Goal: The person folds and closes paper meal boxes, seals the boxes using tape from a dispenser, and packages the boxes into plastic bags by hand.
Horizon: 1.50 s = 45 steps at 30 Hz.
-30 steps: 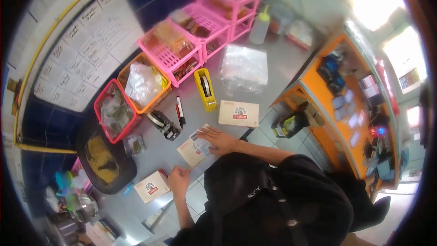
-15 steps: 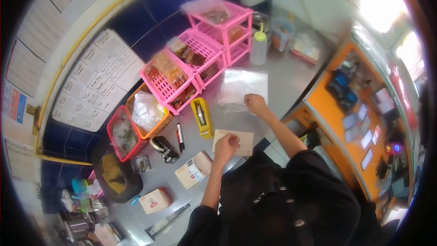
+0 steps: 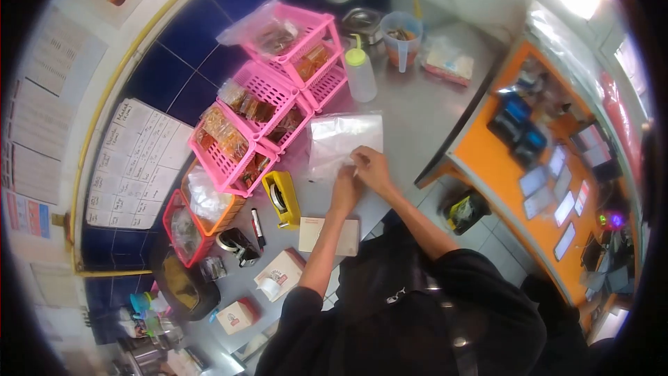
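Note:
My left hand [image 3: 345,189] and my right hand [image 3: 373,170] meet at the near edge of a stack of clear plastic bags [image 3: 346,138] lying on the metal counter. The fingers of both hands are closed in a pinch. Whatever lies between them is too small to make out. Below my left forearm rests a flat cardboard box [image 3: 351,237], partly covered by the arm. A yellow tape dispenser [image 3: 281,199] stands left of that box.
Pink baskets [image 3: 268,101] with packets line the back wall. A squeeze bottle [image 3: 360,76] and a measuring jug [image 3: 401,40] stand behind the bags. More boxes [image 3: 237,316], a marker [image 3: 258,229] and a red basket [image 3: 186,228] are leftward. An orange shelf [image 3: 487,163] stands right.
My left hand has gone from above the flat box to the bags' near edge. My right hand has come beside it, fingers meeting. The camera view has shifted.

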{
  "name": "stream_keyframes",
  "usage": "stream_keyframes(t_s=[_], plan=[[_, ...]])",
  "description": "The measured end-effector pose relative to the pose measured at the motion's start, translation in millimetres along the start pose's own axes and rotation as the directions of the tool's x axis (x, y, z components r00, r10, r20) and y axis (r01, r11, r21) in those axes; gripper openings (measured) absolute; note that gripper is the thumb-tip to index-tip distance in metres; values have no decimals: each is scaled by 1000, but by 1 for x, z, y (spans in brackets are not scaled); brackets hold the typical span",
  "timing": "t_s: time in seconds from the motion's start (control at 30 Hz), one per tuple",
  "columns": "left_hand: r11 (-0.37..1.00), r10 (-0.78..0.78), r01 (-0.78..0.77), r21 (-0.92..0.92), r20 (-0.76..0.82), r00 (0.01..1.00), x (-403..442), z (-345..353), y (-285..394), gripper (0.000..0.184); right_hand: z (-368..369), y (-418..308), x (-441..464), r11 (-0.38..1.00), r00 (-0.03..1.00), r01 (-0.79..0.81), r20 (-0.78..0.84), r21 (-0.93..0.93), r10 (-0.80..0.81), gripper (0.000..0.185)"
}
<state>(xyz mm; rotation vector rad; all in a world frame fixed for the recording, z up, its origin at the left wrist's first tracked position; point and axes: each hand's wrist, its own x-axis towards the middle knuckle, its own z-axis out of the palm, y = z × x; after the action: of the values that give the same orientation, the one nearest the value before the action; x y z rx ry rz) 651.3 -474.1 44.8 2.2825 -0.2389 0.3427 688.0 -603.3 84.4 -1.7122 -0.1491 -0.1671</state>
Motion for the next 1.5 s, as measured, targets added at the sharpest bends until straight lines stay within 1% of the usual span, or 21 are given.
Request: stream_keyframes(t_s=[0.07, 0.13, 0.23, 0.27, 0.33, 0.37, 0.47, 0.53, 0.6, 0.67, 0.77, 0.83, 0.87, 0.93, 0.97, 1.1, 1.2, 1.23, 1.27, 1.33, 1.5], plan=[[986, 81, -74, 148, -41, 996, 9, 5, -13, 24, 1, -6, -3, 1000, 1000, 21, -10, -17, -21, 4], [959, -251, 253, 129, -33, 967, 21, -8, 0, 31, -7, -3, 6, 998, 999, 44, -24, -50, -45, 4], [884, -375, 357, 301, 3, 927, 22, -29, 28, 31, -20, 5, 2, 1000, 1000, -13, -15, -26, 12, 5], [881, -380, 361, 306, 4, 925, 18, -31, 17, 31, -27, 5, -3, 993, 985, 86, 156, -75, -74, 5], [813, 55, 171, 556, -366, 929, 3, -32, -3, 25, -32, 7, -11, 977, 934, 186, 328, -106, -143, 6], [812, 47, 176, 556, -364, 930, -6, -31, -7, 25, -32, 9, -17, 992, 957, 107, 278, -74, -83, 9], [650, -320, 288, 703, -91, 943, -18, -34, -8, 22, -23, 11, -25, 998, 964, 26, 267, -61, -9, 12], [889, -437, 338, 308, 355, 826, -16, -49, 12, 20, -17, 11, -33, 997, 958, 12, 287, -81, 12, 13], [899, -436, 383, 212, 366, 822, -10, -80, 47, 19, -23, 14, -36, 926, 842, 272, 530, -261, -98, 14], [897, -436, 425, 119, 378, 816, 4, -98, 73, 19, -26, 36, -42, 894, 825, 322, 555, -310, -105, 15], [901, -431, 433, 16, 126, 893, 38, -89, 60, 18, -17, 44, -54, 853, 809, 382, 574, -356, -123, 16], [992, -124, 129, -3, 243, 962, 37, -38, -7, 16, -15, 44, -59, 839, 804, 408, 576, -359, -145, 16], [991, -126, 130, -2, 233, 964, 30, -24, -35, 16, -15, 48, -60, 882, 847, 333, 517, -333, -124, 14], [796, -434, 154, 585, 375, 819, 30, -7, -60, 17, -23, 50, -64, 918, 892, 251, 442, -307, -96, 13], [784, -509, 212, 584, 407, 758, 30, -11, -63, 16, -31, 50, -66, 919, 915, 135, 402, -370, 28, 11], [905, -248, 64, 422, 397, 884, 16, -24, -45, 33, -47, 58, -86, 873, 851, -254, 333, -416, 406, 12], [936, 46, -166, 311, 359, 932, 17, -17, -79, 45, -34, 90, -103, 915, 901, -195, 304, -354, 310, 15], [956, -100, -13, 292, 369, 924, 23, -20, -62, 41, -31, 92, -104, 911, 909, -171, 296, -376, 293, 16], [943, 43, -127, 307, 266, 963, 15, -13, -76, 31, -30, 84, -102, 909, 903, -151, 320, -388, 286, 17], [894, 114, -235, 383, 312, 943, 17, -5, -97, 25, -28, 75, -93, 911, 903, -154, 320, -382, 286, 18], [860, 190, -291, 418, 267, 945, 29, -15, -62, 25, -22, 66, -91, 895, 912, -248, 221, -372, 345, 18]])
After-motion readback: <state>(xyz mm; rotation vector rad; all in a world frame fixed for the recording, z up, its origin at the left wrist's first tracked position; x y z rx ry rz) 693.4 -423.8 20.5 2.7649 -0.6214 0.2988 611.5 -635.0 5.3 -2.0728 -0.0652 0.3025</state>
